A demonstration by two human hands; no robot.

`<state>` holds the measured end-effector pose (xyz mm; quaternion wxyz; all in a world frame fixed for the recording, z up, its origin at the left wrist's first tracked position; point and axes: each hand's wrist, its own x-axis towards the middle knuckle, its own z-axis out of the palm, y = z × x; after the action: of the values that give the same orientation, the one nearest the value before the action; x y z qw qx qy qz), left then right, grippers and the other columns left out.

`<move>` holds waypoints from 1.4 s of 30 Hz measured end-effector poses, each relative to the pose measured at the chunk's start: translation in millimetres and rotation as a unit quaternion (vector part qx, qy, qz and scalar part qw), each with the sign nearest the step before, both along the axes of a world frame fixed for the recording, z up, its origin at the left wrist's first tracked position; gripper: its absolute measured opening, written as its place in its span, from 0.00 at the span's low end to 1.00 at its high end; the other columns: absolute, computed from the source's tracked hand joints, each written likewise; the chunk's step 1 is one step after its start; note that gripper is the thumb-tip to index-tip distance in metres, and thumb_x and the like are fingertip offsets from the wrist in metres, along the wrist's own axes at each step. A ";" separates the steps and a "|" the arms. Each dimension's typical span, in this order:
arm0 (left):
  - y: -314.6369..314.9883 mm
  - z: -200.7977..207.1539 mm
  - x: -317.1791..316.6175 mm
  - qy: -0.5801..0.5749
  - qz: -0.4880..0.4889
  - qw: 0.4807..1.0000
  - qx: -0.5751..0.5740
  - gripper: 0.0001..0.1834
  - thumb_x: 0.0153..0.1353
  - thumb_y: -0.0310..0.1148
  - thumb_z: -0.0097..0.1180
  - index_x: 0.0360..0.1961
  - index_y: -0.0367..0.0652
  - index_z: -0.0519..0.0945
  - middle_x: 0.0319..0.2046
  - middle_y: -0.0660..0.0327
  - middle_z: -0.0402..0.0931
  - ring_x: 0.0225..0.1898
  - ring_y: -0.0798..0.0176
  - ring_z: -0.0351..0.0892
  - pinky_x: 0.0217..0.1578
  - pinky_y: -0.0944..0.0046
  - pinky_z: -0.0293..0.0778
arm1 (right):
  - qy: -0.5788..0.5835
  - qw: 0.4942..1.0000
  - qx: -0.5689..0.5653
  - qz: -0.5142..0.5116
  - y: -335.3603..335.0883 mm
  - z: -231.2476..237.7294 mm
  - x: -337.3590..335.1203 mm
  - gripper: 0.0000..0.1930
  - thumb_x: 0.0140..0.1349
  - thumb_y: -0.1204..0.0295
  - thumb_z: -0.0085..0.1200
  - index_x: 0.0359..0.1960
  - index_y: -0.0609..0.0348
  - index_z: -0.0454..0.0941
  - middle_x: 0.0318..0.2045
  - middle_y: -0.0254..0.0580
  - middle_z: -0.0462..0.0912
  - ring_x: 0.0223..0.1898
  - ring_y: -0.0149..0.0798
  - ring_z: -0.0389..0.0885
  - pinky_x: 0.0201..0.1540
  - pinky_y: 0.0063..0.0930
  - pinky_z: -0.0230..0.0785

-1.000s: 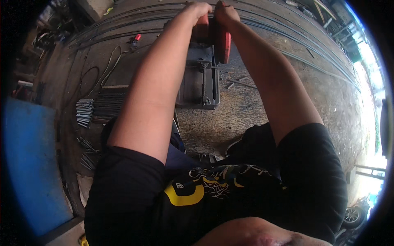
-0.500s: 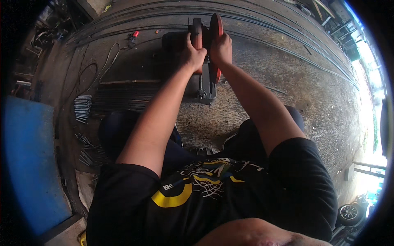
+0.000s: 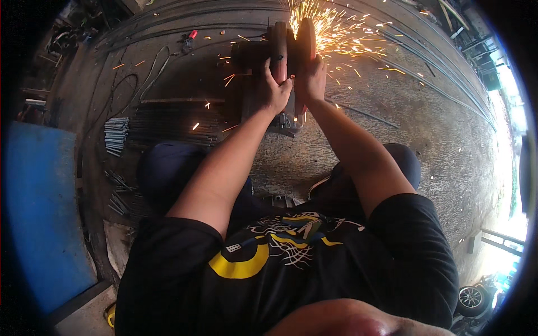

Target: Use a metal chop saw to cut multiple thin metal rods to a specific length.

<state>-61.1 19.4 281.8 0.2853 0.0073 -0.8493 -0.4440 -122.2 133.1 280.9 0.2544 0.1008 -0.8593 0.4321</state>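
Note:
A cut-off saw (image 3: 279,42) with a red handle and a round red disc guard (image 3: 306,42) sits on the floor ahead of me. My left hand (image 3: 277,92) is wrapped round the handle, its thumb toward the guard. Close on the right, my right hand (image 3: 315,81) grips the guard's edge. Bright orange sparks (image 3: 330,36) fan out from the far side of the guard, mostly rightward, with a few streaks to the left. The saw's metal base (image 3: 286,127) shows below my hands. The cutting point is hidden behind the guard and my hands.
Long metal rods (image 3: 426,61) lie across the floor beyond the saw. On the left are a bundle of short cut rods (image 3: 116,136), dark bars (image 3: 168,126), a looped cord (image 3: 159,61) and a blue panel (image 3: 45,207). A wheel (image 3: 472,299) stands at the lower right.
Sparks have started flying from the saw. Both hands, the handle and the guard have shifted slightly right and down in the picture; both hands keep their hold.

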 end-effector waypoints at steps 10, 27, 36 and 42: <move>5.5 4.5 6.7 -0.053 -0.009 0.995 0.081 0.37 0.53 0.33 0.56 0.61 0.44 0.52 0.43 0.41 0.71 0.40 0.43 0.76 0.39 0.50 0.71 | 0.070 0.995 0.070 -0.002 0.7 -25.1 -15.5 0.20 0.55 0.75 0.49 0.48 0.67 0.60 0.36 0.62 0.68 0.40 0.62 0.68 0.44 0.49 0.63; 3.2 3.4 6.9 -0.061 -0.031 0.994 0.085 0.34 0.53 0.28 0.56 0.59 0.40 0.53 0.43 0.46 0.69 0.41 0.50 0.74 0.43 0.53 0.69 | -0.011 1.000 -0.012 -0.018 -3.0 -8.0 -5.1 0.23 0.55 0.73 0.49 0.53 0.67 0.59 0.41 0.60 0.68 0.45 0.60 0.66 0.49 0.49 0.61; 6.3 11.0 11.8 -0.127 0.000 0.989 0.078 0.32 0.52 0.32 0.56 0.57 0.41 0.56 0.45 0.47 0.69 0.42 0.50 0.74 0.43 0.54 0.69 | 0.002 1.000 0.009 -0.007 -2.2 -17.6 -8.2 0.24 0.56 0.73 0.50 0.53 0.67 0.59 0.41 0.61 0.68 0.45 0.61 0.67 0.49 0.49 0.61; 7.0 10.3 10.5 -0.050 0.015 0.996 0.070 0.30 0.51 0.34 0.58 0.54 0.40 0.60 0.43 0.46 0.71 0.43 0.48 0.74 0.44 0.53 0.69 | 0.039 0.999 0.025 -0.006 -2.1 -17.6 -5.4 0.22 0.56 0.72 0.49 0.52 0.67 0.60 0.42 0.62 0.68 0.45 0.61 0.67 0.48 0.48 0.62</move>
<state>-50.6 26.4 292.1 0.2483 0.0619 -0.8291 -0.4972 -127.5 131.1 263.3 0.2875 0.1191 -0.8599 0.4047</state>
